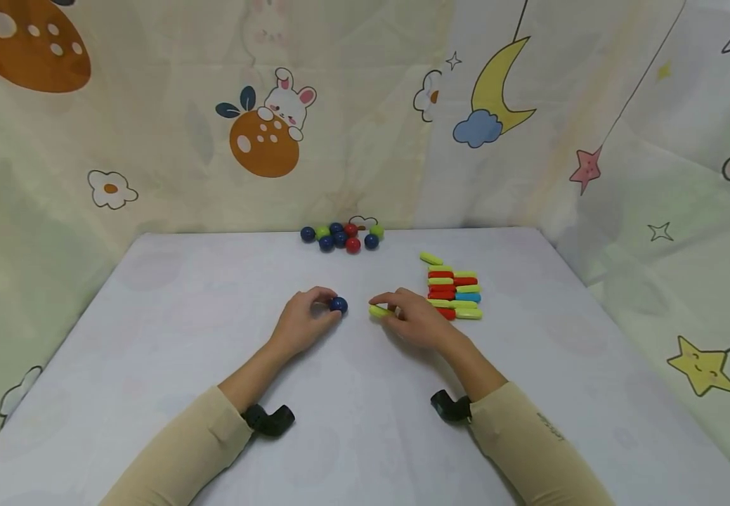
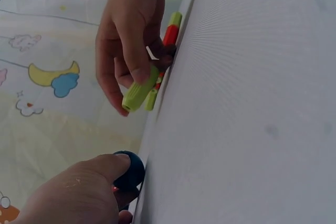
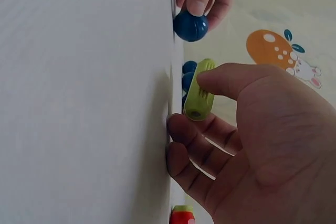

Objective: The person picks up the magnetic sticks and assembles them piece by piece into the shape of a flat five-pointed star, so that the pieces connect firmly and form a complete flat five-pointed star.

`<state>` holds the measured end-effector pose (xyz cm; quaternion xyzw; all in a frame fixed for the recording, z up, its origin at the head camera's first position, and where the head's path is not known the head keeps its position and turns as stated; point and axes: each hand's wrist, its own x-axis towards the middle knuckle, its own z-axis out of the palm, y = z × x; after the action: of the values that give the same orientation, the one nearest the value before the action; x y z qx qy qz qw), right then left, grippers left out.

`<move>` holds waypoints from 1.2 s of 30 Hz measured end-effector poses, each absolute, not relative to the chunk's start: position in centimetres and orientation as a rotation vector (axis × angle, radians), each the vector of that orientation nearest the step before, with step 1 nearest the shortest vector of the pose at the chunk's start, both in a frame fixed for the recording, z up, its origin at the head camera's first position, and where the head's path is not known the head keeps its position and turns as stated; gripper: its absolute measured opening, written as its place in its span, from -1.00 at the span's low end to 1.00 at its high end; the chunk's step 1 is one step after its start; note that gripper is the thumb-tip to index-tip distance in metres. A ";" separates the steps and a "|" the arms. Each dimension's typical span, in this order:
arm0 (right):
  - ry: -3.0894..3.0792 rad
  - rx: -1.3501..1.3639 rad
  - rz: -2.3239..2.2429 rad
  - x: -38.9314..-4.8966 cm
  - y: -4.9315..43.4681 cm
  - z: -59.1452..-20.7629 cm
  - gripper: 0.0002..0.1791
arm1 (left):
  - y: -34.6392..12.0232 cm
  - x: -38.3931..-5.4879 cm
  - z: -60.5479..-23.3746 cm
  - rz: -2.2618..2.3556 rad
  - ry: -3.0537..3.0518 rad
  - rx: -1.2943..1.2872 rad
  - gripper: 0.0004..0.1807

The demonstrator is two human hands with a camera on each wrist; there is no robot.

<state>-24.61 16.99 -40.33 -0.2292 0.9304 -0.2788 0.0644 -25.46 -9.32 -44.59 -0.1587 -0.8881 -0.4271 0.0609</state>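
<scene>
Left hand (image 1: 299,320) pinches a dark blue ball (image 1: 339,305), thumb and fingers curled round it, near the middle of the white table (image 1: 365,436); can't tell whether the ball touches the tabletop. Right hand (image 1: 418,320) pinches a green stick (image 1: 377,311) between thumb and fingers, other fingers loosely bent below; in the wrist views the stick looks lifted off the table, with a dark hole in the end facing the right wrist camera. Ball and stick are near each other, gap between, not touching. Step in hand, judging by pose: lining up 1 stick with 1 ball ahead of joining, the join not yet made. Next move likely calls for turning the stick's free end square to the ball, steadying the ball, then pressing the 2 together. Can't make out a socket on the ball, so its turn may need checking; being round and glossy, it could slip or roll under a skewed push. Spare parts: ball cluster (image 1: 340,239) in blue, red and green at the far edge; stick group (image 1: 466,304), mostly green and red, just beyond the right hand, with 1 loose green stick (image 1: 431,258) at its far side.
</scene>
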 end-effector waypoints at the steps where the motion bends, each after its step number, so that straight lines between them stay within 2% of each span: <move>1: 2.810 -0.700 -0.839 -24.7 16.8 -40.3 -0.57 | -9.3 -25.4 -44.6 -1.291 -2.686 -0.481 -0.58; 36: 2.808 -0.708 -0.770 -26.4 13.3 -40.9 -0.65 | -9.7 -24.8 -45.0 -1.260 -2.659 -0.532 -0.63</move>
<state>-26.37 13.34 -40.93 -0.2358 0.9346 -0.2562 0.0722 -24.81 -9.66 -44.95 -0.1773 -0.8868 -0.4201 0.0759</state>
